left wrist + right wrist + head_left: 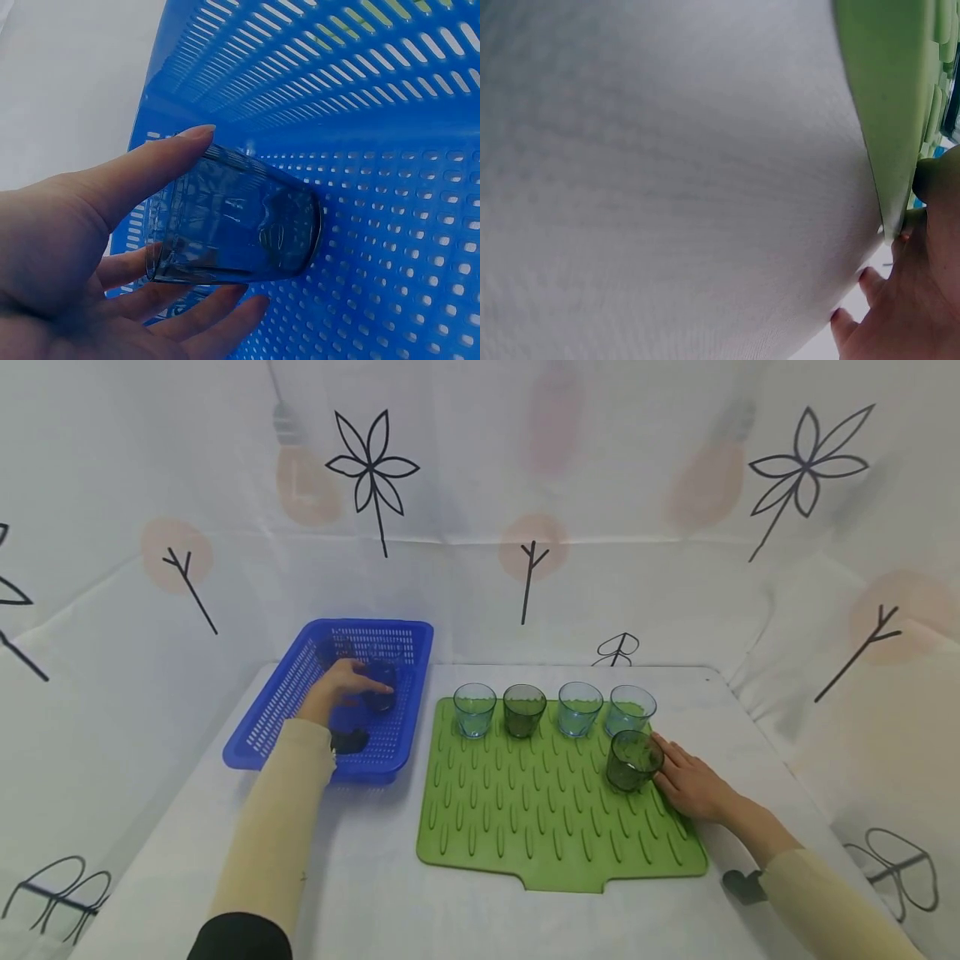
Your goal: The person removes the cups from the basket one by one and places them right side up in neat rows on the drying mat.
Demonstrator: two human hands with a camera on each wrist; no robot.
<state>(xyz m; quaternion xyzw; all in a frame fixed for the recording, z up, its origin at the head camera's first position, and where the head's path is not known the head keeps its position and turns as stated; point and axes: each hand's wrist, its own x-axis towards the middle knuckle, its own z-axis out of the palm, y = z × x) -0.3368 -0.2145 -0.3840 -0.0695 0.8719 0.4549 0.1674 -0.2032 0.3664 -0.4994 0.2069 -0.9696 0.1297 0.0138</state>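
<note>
Inside the blue basket, my left hand [347, 681] holds a clear bluish glass [240, 225]. The left wrist view shows the thumb along one side of the glass and the fingers on the other. On the green mat [517, 810], my right hand [693, 783] rests at the right edge, its fingers fairly straight. Those fingertips are beside a dark green glass [633, 762]; whether they touch it I cannot tell. Behind it, along the mat's far edge, stand a light blue glass [474, 714], another dark green glass [523, 714] and two more light blue glasses [579, 712].
The perforated basket [247, 753] stands left of the mat on a table with a white cover [375, 868]. A white patterned curtain [465, 585] hangs behind the table's far edge. The mat has raised ridges and a tab at its near side.
</note>
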